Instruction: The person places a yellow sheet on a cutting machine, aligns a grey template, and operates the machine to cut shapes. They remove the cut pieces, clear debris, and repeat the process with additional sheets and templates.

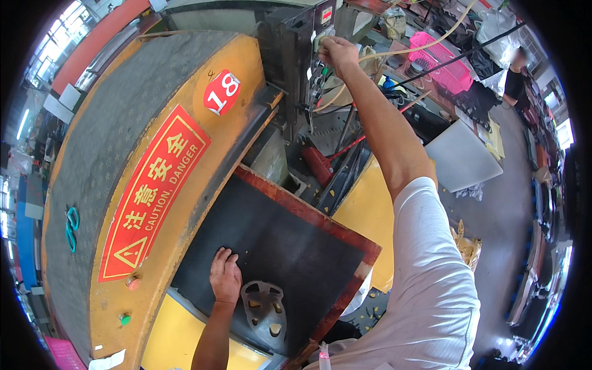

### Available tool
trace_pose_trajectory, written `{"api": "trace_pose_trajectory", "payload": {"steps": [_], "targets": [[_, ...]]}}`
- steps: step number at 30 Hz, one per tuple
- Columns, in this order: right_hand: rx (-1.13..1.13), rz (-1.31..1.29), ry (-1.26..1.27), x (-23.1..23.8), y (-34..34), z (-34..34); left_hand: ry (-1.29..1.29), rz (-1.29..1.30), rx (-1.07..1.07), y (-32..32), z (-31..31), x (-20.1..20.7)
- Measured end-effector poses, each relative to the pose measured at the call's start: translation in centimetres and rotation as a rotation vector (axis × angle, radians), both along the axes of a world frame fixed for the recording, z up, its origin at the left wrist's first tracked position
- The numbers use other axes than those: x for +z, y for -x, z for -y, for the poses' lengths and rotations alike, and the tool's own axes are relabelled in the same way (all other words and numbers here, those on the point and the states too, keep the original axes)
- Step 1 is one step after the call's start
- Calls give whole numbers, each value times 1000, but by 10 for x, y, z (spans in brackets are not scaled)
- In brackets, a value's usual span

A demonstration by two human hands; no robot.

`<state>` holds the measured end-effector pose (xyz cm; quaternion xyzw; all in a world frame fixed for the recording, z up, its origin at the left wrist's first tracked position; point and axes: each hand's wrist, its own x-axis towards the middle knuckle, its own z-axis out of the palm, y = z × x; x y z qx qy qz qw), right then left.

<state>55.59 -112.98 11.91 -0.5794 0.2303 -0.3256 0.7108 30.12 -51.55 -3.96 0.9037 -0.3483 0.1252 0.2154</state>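
My left hand (pixel 226 275) lies on a black sheet (pixel 277 228), palm down with its fingers stretched out and nothing held. Just right of it rests a grey, sole-shaped cutting die (pixel 264 311) with several cut-out openings. At the top, my right hand (pixel 339 54) reaches the upright control panel (pixel 313 68) of the press. Its fingers are closed around what looks like a pale knob (pixel 319 41), partly covered by them. The press's yellow beam (pixel 185 160), with a red warning sticker, arches to the left of the black sheet.
Red and green buttons (pixel 126 319) sit on the beam's lower end. Teal-handled scissors (pixel 72 228) lie on its grey top. Beyond my right arm are a pink basket (pixel 441 61), a pale board (pixel 462 154) and a red-headed broom (pixel 317 165). A person (pixel 515 80) is at the far right.
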Motion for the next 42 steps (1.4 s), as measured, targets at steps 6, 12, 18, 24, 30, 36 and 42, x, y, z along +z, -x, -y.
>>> {"api": "trace_pose_trajectory", "payload": {"steps": [6,12,18,24,30,36,42], "targets": [[-22,-2,-5,2,0,-3,-13,-23,8,1,-2,0],[-7,-25,50,-1,12,-4,21,-6,-5,-1,8,10],[295,-205,77,-49,110,-70,50,-63,43,0,4,6],[553,-422,484,-86,361,-287,127,-13,38,1,-2,2],[545,-471,960,-98,468,-464,240,-207,78,12,-7,43],[448,-500,1193,-113,476,-522,496,-50,309,142,-132,93],[288,-967,1248,-111,454,-570,599,-341,492,362,-246,99]]}}
